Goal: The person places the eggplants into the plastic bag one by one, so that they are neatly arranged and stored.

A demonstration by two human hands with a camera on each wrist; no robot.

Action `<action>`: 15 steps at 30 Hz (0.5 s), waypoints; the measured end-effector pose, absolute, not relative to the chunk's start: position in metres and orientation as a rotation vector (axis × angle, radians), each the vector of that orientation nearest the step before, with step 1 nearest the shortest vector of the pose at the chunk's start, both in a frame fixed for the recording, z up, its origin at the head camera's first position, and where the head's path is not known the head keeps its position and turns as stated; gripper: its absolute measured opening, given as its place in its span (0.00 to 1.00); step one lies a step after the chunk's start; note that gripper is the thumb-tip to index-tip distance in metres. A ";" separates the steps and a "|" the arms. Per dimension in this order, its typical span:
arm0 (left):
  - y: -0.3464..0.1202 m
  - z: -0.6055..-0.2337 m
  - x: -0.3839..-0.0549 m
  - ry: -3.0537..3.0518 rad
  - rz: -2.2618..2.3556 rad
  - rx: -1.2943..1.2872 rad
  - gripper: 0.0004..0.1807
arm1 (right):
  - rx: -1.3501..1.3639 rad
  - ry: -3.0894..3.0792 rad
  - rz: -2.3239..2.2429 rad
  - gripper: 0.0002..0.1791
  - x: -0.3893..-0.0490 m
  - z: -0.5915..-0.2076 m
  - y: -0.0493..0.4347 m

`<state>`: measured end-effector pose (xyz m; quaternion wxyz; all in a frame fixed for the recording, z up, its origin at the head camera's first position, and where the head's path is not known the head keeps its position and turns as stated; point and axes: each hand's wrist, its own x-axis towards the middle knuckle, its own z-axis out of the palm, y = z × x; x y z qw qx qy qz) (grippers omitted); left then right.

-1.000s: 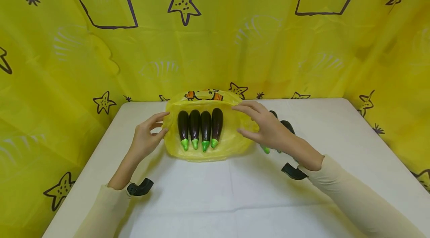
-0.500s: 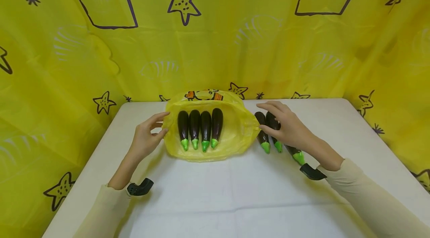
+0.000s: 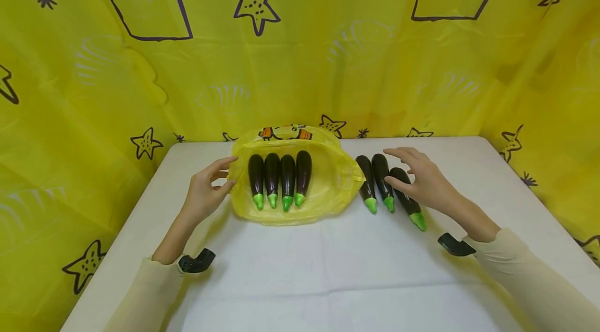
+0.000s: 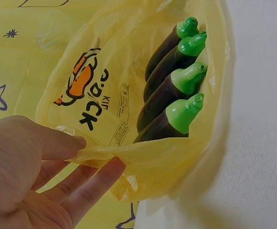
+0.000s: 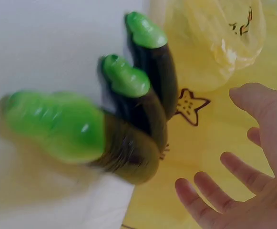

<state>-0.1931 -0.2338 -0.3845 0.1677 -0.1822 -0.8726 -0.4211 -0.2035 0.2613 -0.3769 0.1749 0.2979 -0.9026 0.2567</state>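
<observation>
Yellow plastic bag [image 3: 328,186]: left hand [image 3: 202,194] is pinching its left rim, thumb against fingers. Right hand [image 3: 424,183] is hovering right of the bag, spread wide, holding nothing, just by the outer eggplant [image 3: 409,205]. Two loose eggplants [image 3: 381,178] are lying between it and the bag; four bagged eggplants [image 3: 287,178] are lying inside. Best closing, I'd say: thumb and fingers across the dark middle, left pinch holding the mouth wide. Outer one's long axis is running front-to-back, green end pointing toward the person, slanting away from the bag.
</observation>
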 end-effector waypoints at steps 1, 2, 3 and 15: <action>-0.234 -0.384 -0.193 -2.485 -1.199 -0.517 0.29 | 0.836 -2.570 0.735 0.35 -0.204 -0.378 0.264; -0.234 -0.385 -0.193 -2.487 -1.201 -0.514 0.29 | 0.825 -2.586 0.747 0.35 -0.204 -0.379 0.267; -0.234 -0.385 -0.193 -2.489 -1.201 -0.511 0.29 | 0.810 -2.607 0.761 0.34 -0.203 -0.379 0.269; -0.234 -0.384 -0.194 -2.517 -1.171 -0.486 0.30 | 0.576 -2.947 0.991 0.38 -0.195 -0.377 0.290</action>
